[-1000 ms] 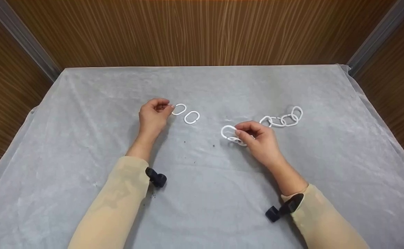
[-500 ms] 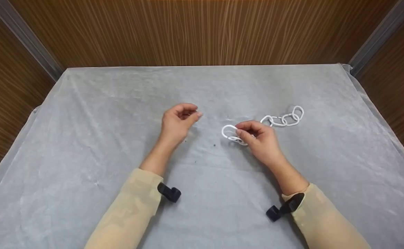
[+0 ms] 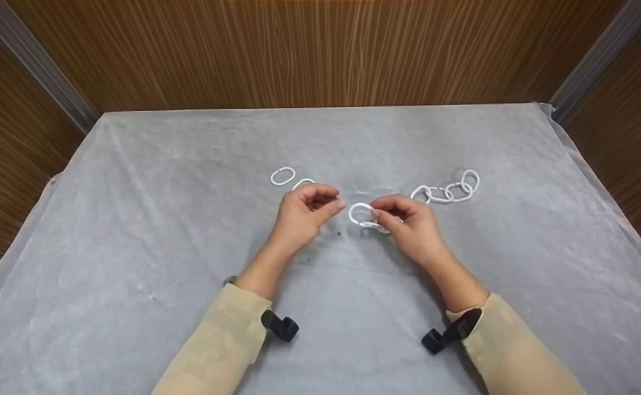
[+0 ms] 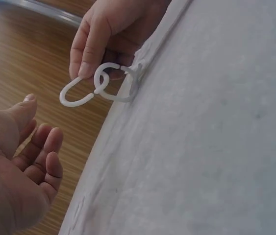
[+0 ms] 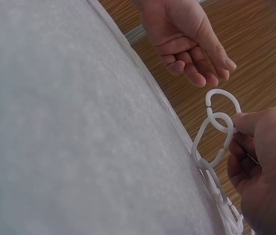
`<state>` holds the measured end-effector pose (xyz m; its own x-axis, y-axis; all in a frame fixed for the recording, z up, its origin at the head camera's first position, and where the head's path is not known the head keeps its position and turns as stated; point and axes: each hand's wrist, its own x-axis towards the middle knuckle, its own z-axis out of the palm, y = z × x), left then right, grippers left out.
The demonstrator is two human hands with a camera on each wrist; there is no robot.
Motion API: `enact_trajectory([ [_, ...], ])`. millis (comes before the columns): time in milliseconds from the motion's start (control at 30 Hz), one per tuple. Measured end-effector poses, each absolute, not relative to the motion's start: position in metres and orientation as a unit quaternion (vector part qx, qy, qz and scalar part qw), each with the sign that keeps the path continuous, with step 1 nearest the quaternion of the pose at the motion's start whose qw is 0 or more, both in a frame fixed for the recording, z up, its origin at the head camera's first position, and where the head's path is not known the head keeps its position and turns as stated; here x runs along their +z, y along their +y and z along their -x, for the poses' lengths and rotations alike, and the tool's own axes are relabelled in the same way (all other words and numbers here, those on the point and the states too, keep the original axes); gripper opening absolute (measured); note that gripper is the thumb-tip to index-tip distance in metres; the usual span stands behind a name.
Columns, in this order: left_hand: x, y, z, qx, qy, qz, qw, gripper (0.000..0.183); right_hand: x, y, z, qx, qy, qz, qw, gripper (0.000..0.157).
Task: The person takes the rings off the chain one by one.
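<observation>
Thumb and fingers of my right hand [image 3: 412, 226] pinch a white plastic chain link [image 5: 221, 91], the end one of a linked chain. It has a small gap in its loop, and other links hang from it toward the cloth. More of the chain [image 3: 440, 199] lies on the cloth beyond that hand. Close on the left is my left hand [image 3: 300, 218], fingers loosely curled and thumb apart from them in the left wrist view, holding nothing. Two loose white links lie behind it: one oval link [image 3: 272, 179] in full view, the other link [image 3: 304, 180] partly hidden by the hand.
A grey cloth [image 3: 161, 230] with slight wrinkles covers the table. Brown wood-grain panels [image 3: 320, 55] rise at the back and both sides. Black camera mounts sit on both wrists, the left mount [image 3: 280, 326] and the right mount [image 3: 452, 331].
My left hand has moved right and toward me, away from the loose links, and now faces the right hand. Both loose links lie on the cloth as before. The right hand stays put.
</observation>
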<state>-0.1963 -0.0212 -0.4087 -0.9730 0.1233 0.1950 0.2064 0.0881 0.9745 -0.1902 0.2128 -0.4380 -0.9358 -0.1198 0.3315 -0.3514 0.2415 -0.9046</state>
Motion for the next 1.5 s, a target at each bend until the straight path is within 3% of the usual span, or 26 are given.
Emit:
enact_trajectory([
  [733,-0.437,-0.015,0.188,-0.675,-0.724,0.141,-0.019,0.026,-0.437,0.214,0.188,0.587,-0.781,-0.194,0.087,0.011],
  [1500,-0.443,-0.016,0.190,-0.663,-0.729,0.168,-0.016,0.019,-0.441,0.214,0.189,0.572,-0.789,-0.212,0.072,0.011],
])
